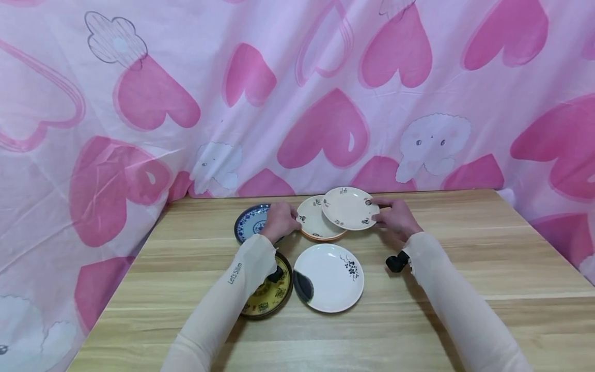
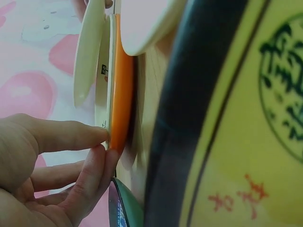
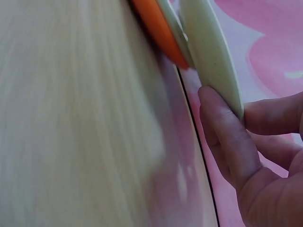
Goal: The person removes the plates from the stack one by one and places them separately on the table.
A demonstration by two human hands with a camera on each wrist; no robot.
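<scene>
My right hand (image 1: 397,218) pinches the right rim of a cream plate (image 1: 348,209) with small dark motifs, thumb and fingers on opposite faces. This plate is raised and overlaps a second cream plate (image 1: 312,219). Below that lower plate shows an orange rim (image 2: 124,80); whether it is a separate plate I cannot tell. My left hand (image 1: 280,222) pinches the left edge of the lower cream plate and the orange rim. In the right wrist view, the raised plate (image 3: 210,52) slants beside the orange rim (image 3: 163,35).
A blue-patterned plate (image 1: 246,225) lies partly behind my left hand. Nearer stand a yellow-brown plate with a dark rim (image 1: 267,299), partly under my left forearm, and a white plate with a black patch (image 1: 330,279). A pink heart-print cloth (image 1: 325,129) hangs behind the wooden table (image 1: 372,336).
</scene>
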